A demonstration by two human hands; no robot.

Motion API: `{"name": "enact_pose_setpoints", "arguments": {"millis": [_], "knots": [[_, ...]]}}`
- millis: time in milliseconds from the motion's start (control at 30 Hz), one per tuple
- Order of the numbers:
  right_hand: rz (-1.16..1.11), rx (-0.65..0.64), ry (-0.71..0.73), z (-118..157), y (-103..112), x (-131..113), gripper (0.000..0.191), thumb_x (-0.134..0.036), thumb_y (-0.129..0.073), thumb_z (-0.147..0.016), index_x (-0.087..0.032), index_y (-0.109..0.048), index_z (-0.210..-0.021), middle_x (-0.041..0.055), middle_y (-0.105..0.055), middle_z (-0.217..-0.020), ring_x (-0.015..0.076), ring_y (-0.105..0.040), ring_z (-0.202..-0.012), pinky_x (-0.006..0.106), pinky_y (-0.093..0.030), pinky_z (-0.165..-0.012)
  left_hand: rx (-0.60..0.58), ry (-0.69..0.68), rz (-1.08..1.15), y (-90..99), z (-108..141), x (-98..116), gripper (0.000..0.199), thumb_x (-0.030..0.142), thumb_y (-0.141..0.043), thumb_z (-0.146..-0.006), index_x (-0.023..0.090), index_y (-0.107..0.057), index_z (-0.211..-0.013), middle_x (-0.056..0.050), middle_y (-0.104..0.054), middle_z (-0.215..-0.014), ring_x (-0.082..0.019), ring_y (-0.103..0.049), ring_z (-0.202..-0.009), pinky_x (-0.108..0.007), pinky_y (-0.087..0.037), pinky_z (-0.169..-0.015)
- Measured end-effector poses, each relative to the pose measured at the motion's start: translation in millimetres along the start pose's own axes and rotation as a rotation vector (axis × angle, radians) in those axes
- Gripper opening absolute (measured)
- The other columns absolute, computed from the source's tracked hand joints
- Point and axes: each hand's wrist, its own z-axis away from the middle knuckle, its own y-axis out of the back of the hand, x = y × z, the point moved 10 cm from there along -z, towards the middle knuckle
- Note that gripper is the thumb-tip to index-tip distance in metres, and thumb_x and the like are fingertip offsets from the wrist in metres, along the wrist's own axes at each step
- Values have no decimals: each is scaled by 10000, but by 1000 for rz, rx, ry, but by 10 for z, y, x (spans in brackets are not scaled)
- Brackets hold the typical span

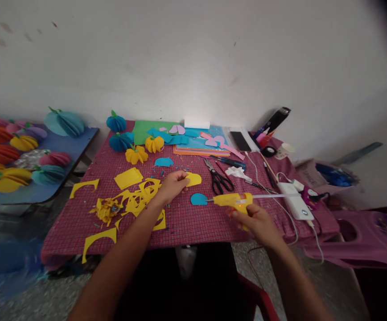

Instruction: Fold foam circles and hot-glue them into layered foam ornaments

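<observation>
My left hand [175, 185] pinches the left edge of a small yellow paper piece [194, 179] above the checked cloth. In my right hand [252, 218] is a yellow glue gun [231, 200], its nozzle pointing left and a long glue stick coming out of its back. The nozzle tip is at the right edge of a blue paper piece [199, 199] lying on the cloth. Another blue piece [164, 162] lies farther back. Yellow paper scraps [140, 200] and a yellow stack [128, 178] are left of my left hand.
Black-handled scissors [220, 182] lie behind the glue gun. Paper pumpkins [136, 154] stand at the back left, and more fill a blue table [80, 142]. A phone [240, 141], a white power bank [295, 200] with cables, and a black bottle [277, 119] are on the right.
</observation>
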Motion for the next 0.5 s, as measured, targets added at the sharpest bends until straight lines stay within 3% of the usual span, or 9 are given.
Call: {"name": "enact_pose_setpoints", "arguments": {"millis": [133, 267, 400, 500], "knots": [[314, 47, 202, -80, -171, -301, 286, -410, -633, -850, -197, -714, -1022, 53, -723, -854, 210, -625, -713, 310, -470, -642, 6, 26, 10, 7, -1, -12, 75, 236, -606, -815, 169, -587, -844, 43, -581, -609, -69, -518, -473, -175, -383, -456], [519, 77, 250, -108, -244, -355, 254, -360, -582, -877, -204, -693, -1044, 60, -731, -874, 233, -651, -739, 320, -458, -664, -56, 76, -29, -69, 29, -19, 66, 215, -582, -839, 170, -567, -885, 29, -620, -656, -53, -514, -445, -151, -332, -415], [569, 68, 243, -115, -330, -323, 253, -321, -566, -872, -209, -682, -1066, 57, -737, -868, 232, -657, -729, 319, -460, -665, -129, 96, -101, -156, 74, 13, 117, 193, -518, -868, 171, -568, -971, -3, -691, -806, -39, -521, -436, -141, -298, -382], [515, 46, 248, -126, -412, -330, 271, -306, -561, -874, -200, -672, -1098, 62, -741, -887, 228, -659, -732, 321, -470, -669, -137, 99, -127, -164, 84, 21, 127, 190, -494, -881, 174, -564, -985, 1, -686, -809, -39, -525, -427, -140, -304, -374]]}}
